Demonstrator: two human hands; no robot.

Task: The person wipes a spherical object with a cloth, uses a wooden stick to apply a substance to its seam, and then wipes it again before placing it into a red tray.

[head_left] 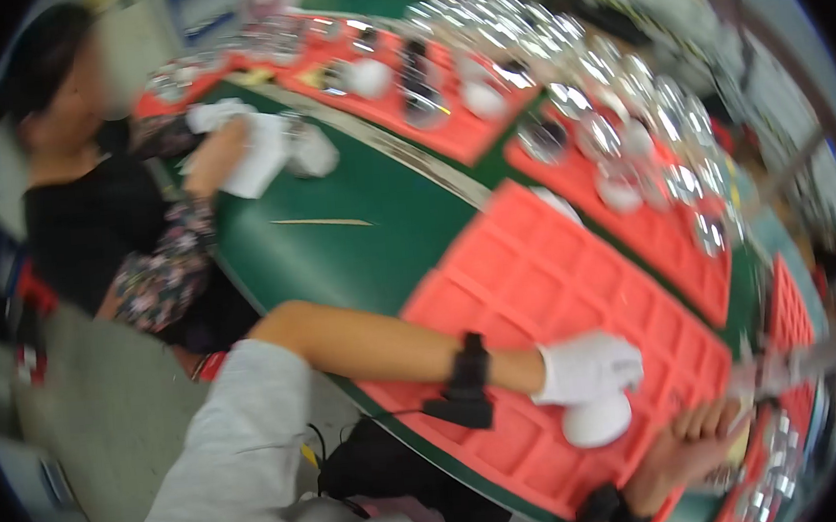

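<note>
My left hand (591, 366), in a white glove, reaches over a red compartmented tray (535, 252). Its fingers are curled in, and what they hold, if anything, is hidden. A smooth white dome-shaped piece (598, 422) lies right against the near side of that hand; whether it is gripped cannot be told through the blur. My right hand (699, 435), without a glove at the fingers, is at the tray's right edge. Its fingers are bent round as well, with a pale, blurred shape beside them that I cannot make out.
More red trays (620, 206) with shiny silver and white round pieces line the far side of the green table (340, 267). A thin stick (321, 222) lies on it. To the left, a co-worker (88, 189) handles a white cloth (258, 156). A metal bar (818, 355) stands at right.
</note>
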